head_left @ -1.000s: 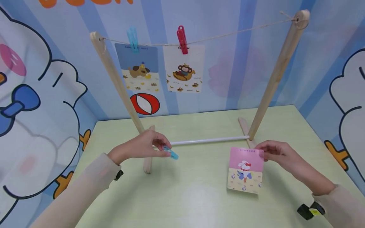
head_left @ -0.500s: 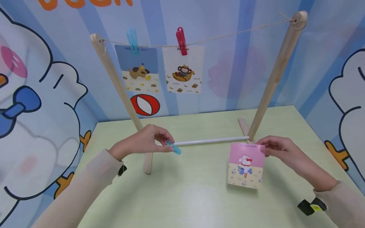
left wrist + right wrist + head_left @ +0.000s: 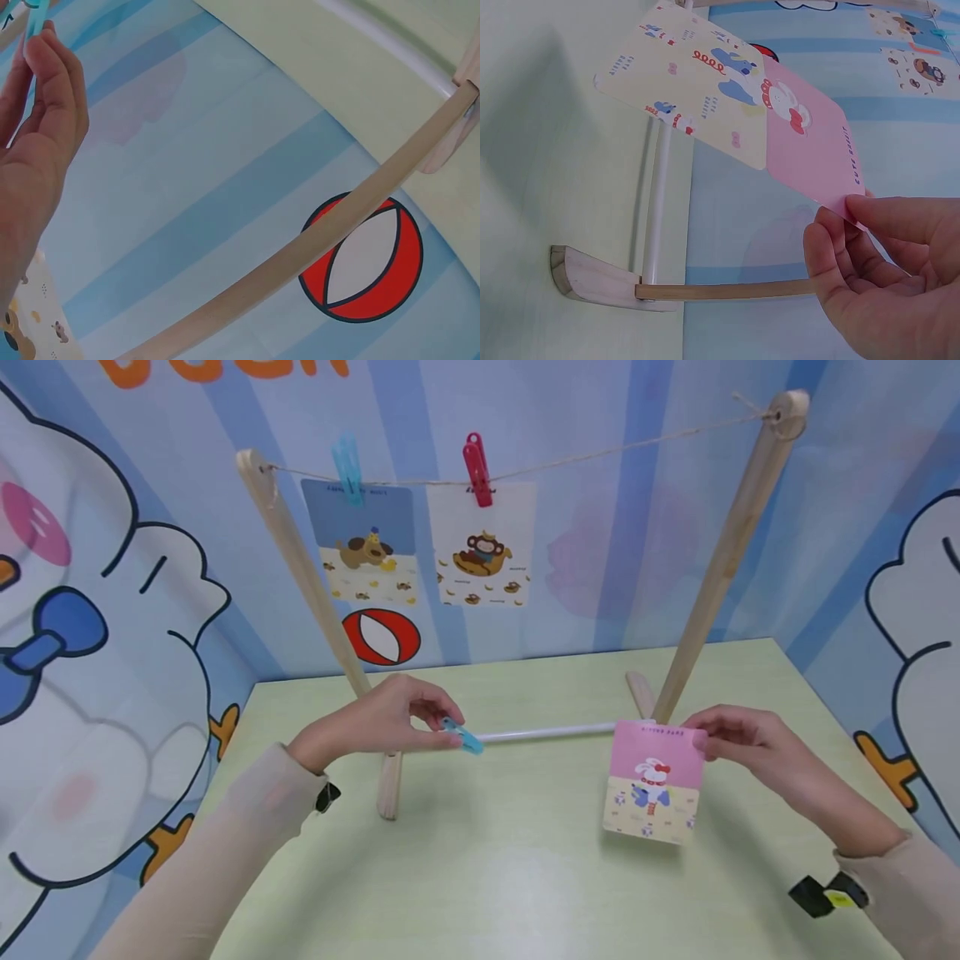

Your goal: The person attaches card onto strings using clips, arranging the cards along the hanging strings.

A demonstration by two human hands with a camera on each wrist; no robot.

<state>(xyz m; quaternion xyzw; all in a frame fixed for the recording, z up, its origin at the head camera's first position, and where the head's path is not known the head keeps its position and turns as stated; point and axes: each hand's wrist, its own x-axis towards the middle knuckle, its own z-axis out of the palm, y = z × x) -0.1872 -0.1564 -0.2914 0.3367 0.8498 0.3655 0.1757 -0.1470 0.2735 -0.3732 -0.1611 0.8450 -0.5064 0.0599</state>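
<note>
My left hand [image 3: 397,714] pinches a light-blue clothespin [image 3: 462,736] between thumb and fingers, above the table near the left post. In the left wrist view only part of that clothespin shows at the top corner. With thumb and fingers my right hand [image 3: 765,752] pinches a pink and cream rabbit card [image 3: 654,781] by its upper right corner; the card hangs over the table, in front of the white rod. Behind, a string [image 3: 592,457] carries a dog card [image 3: 367,539] under a light-blue clothespin [image 3: 348,468] and a monkey card [image 3: 482,543] under a red clothespin [image 3: 477,468].
Two wooden posts, the left post [image 3: 300,568] and the right post [image 3: 735,547], hold up the string. A white rod [image 3: 551,732] joins their feet on the pale green table [image 3: 487,877]. A printed blue wall [image 3: 600,610] stands close behind.
Both hands have risen a little. The left hand has carried its clothespin slightly right and up, and the right hand has lifted the rabbit card and shifted it slightly right.
</note>
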